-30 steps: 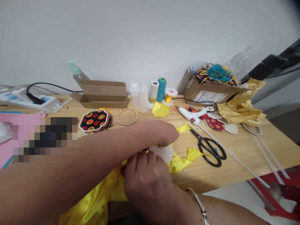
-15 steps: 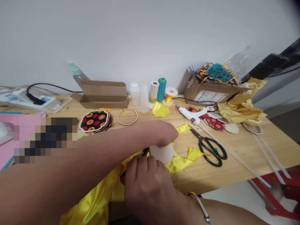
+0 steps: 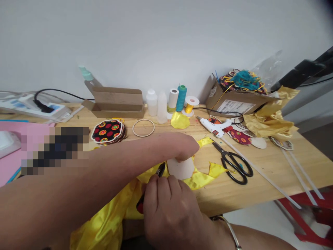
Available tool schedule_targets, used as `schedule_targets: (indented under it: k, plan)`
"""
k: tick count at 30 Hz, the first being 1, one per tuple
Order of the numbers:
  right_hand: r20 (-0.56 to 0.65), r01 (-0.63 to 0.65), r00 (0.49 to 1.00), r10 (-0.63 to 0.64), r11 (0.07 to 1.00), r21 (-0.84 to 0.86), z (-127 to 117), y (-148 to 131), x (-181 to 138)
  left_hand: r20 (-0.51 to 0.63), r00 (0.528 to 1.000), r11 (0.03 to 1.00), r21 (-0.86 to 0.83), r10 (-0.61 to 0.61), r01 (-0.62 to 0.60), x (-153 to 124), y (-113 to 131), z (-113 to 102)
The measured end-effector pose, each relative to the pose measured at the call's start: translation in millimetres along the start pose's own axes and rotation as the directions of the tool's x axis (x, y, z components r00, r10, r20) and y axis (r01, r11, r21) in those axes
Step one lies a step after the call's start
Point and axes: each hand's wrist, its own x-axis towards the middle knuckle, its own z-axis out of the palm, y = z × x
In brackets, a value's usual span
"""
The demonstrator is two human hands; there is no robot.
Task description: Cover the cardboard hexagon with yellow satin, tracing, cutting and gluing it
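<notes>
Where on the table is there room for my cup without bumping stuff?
Bare wood shows between the black-handled scissors and the table's front edge, and further right between the long white strips. The back is crowded: the teal thread spool, hot glue gun and cardboard box sit close together.

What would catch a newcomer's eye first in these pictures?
The bright yellow satin bunched at the near edge of the wooden table stands out first, with the right hand holding a black-capped marker over it and the left hand on a white curved piece. To the right lie black-handled scissors, and at the back right a cardboard box overflows with patterned fabric and teal thread.
</notes>
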Motion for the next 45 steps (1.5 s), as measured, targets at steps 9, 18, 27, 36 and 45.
schedule_targets:
  k: [9, 18, 27, 36, 45]
  plan:
    - [0.031, -0.032, 0.999, 0.036, 0.995, -0.098, 10, 2, 4, 0.075, 0.997, 0.999, 0.021, -0.032, 0.03, -3, 1, -2]
    - [0.034, -0.103, 0.994, 0.107, 0.988, -0.111, 11, -4, 14, 0.14, 0.987, 0.997, 0.031, -0.074, 0.071, -6, 4, -5]
    - [0.051, -0.089, 0.994, 0.094, 0.992, -0.085, 10, -7, 15, 0.161, 0.986, 0.997, 0.074, -0.05, 0.039, -4, 2, -3]
    - [0.065, -0.004, 0.998, 0.004, 1.0, 0.006, 6, 2, 1, 0.055, 0.998, 1.0, 0.021, -0.009, 0.008, -5, 1, -4]
    - [-0.024, -0.077, 0.995, 0.096, 0.905, 0.418, -1, 42, -48, -0.021, 1.0, 1.0, -0.022, -0.01, 0.01, -9, 1, -2]
